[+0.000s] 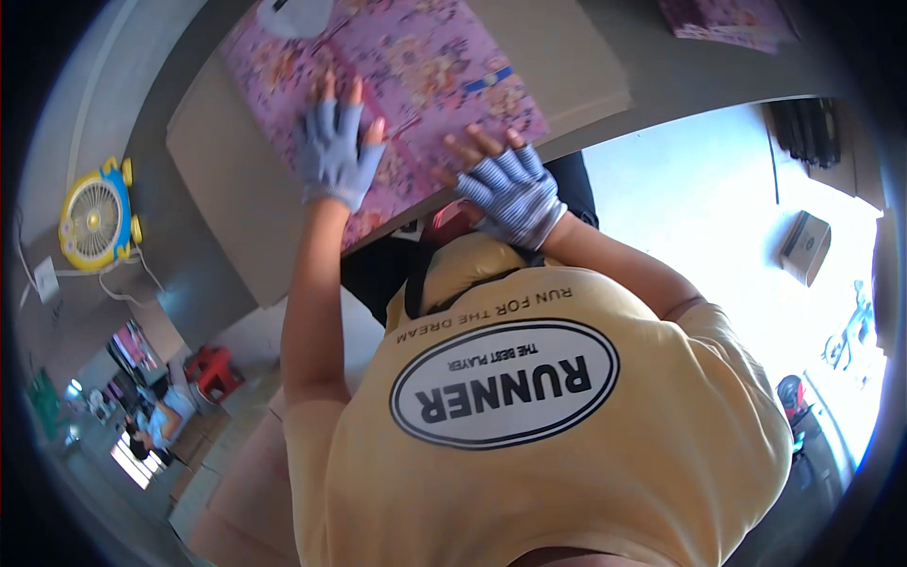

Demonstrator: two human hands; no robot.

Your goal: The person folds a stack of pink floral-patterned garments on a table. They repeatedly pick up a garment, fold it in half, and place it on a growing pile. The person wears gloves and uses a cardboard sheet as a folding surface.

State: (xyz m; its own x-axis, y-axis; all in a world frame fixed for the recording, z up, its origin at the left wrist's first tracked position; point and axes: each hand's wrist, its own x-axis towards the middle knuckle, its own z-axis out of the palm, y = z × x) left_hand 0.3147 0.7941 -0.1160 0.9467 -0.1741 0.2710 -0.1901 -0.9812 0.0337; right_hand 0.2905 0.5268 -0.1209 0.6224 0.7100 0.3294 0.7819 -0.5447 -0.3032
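A folded pink floral shirt (416, 66) lies flat on the table in front of me, with a white collar piece at its far end and a small blue tag (488, 78) on its right side. My left hand (338, 156), in a grey fingerless glove, rests on the cloth with its fingers spread. Nearer the front edge, my right hand (508, 194), in a striped fingerless glove, touches the garment's lower right part, fingers apart. Neither hand grips anything.
Under the shirt lies a brown cardboard sheet (213, 180). More folded pink floral cloth (729, 21) sits at the far right of the table. A yellow and blue fan (96, 217) stands at the left with its cable, and a carton (806, 248) is on the floor at right.
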